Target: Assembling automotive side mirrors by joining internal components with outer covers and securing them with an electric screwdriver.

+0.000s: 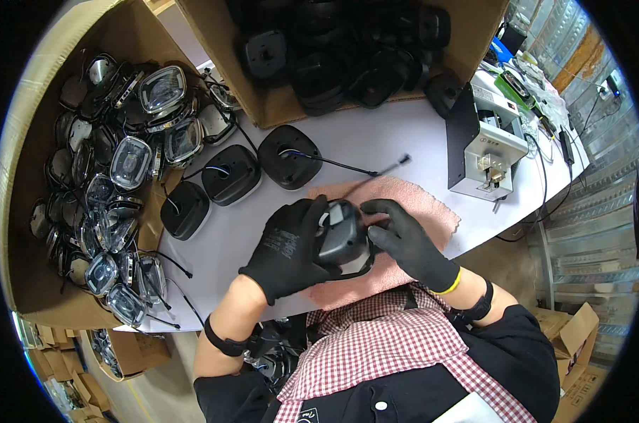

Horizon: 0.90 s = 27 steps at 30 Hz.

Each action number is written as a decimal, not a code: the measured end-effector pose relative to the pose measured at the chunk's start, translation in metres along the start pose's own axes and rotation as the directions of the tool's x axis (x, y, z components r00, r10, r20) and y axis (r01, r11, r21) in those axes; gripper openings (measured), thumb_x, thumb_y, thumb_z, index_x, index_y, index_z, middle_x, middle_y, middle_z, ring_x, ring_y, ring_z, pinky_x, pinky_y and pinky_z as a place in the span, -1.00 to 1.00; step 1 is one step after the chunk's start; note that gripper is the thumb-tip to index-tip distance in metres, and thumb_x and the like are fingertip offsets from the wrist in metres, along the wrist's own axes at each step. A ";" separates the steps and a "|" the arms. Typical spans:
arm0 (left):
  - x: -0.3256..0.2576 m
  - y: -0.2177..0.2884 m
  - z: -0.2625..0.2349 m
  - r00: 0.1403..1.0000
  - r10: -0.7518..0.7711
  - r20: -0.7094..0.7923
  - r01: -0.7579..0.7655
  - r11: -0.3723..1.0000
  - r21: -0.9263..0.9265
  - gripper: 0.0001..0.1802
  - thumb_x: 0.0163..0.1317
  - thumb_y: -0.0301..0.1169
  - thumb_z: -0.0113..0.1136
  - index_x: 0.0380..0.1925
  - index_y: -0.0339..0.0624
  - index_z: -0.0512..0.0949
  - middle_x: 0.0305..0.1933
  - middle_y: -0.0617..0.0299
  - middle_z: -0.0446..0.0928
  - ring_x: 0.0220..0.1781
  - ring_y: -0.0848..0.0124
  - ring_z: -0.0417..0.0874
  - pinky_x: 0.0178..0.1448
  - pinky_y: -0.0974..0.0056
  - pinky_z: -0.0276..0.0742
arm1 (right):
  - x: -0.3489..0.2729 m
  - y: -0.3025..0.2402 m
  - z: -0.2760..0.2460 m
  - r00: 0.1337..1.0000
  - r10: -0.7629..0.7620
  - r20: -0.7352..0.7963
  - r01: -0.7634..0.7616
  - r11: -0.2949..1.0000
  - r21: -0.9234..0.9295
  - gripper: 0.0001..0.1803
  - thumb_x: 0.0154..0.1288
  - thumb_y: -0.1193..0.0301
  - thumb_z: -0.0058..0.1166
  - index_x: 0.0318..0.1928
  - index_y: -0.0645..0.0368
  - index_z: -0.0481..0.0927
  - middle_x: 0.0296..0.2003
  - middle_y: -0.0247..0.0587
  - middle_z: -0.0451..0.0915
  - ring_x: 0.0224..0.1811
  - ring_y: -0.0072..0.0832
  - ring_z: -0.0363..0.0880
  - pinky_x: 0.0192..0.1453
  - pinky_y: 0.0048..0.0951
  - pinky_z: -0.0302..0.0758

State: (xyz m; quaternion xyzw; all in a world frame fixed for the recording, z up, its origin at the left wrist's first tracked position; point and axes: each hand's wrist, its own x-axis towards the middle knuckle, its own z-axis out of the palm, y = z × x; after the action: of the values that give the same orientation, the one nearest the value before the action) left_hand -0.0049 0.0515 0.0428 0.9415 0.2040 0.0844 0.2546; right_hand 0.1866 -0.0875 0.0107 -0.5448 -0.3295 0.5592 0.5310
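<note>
My left hand, in a black glove, grips a black rounded-square lamp housing over a pink cloth. The housing is tilted, and a dark cable with a small plug runs from it toward the upper right. Close against the housing's right side is my gloved right hand, its fingers curved and apart. Whether its fingertips touch the housing I cannot tell. Three similar black housings, one of them a lamp housing with a thin cable, lie in a slanting row on the white table beyond my left hand.
At the left, a big cardboard box holds several clear-lensed lamp units, some cables hanging out. Another carton at the back contains black housings. A white and black bench machine stands at the right, near tools and wires.
</note>
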 end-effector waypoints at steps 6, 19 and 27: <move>0.003 -0.018 0.011 0.998 0.026 0.049 -0.013 0.968 -0.250 -0.09 -0.26 -0.08 0.52 0.13 -0.26 0.41 -0.04 -0.03 0.53 -0.05 0.07 0.59 0.06 0.10 0.50 | -0.014 -0.004 -0.015 0.985 0.053 0.164 0.040 0.856 -0.515 -0.29 0.18 0.26 0.27 0.26 0.29 0.28 -0.01 0.13 0.53 -0.11 -0.33 0.65 -0.06 -0.38 0.59; -0.002 -0.019 0.020 0.972 -0.220 0.089 0.154 0.299 -0.942 -0.13 0.06 -0.10 0.38 0.32 -0.23 0.26 0.17 0.14 0.48 0.15 0.34 0.53 0.23 0.23 0.48 | 0.009 0.004 0.007 0.962 -0.264 0.067 0.273 0.938 -0.213 -0.04 0.05 0.31 0.42 0.40 0.23 0.15 0.22 -0.02 0.38 0.14 -0.34 0.49 0.22 -0.33 0.48; -0.011 0.021 0.030 0.947 -0.311 -0.085 0.017 0.311 -0.950 -0.09 0.17 -0.04 0.28 0.40 -0.23 0.12 0.28 0.11 0.35 0.29 0.34 0.40 0.33 0.22 0.36 | 0.024 0.003 0.029 0.899 -0.404 0.169 0.363 0.903 0.231 0.19 0.02 0.33 0.45 0.51 0.13 -0.14 0.43 -0.09 0.10 0.47 -0.30 0.11 0.49 -0.25 0.16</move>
State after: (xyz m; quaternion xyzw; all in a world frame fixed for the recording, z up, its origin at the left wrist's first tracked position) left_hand 0.0005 0.0166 0.0271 0.5740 0.2436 0.2790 0.7303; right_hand 0.1615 -0.0596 0.0069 -0.3513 -0.4296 0.5277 0.6431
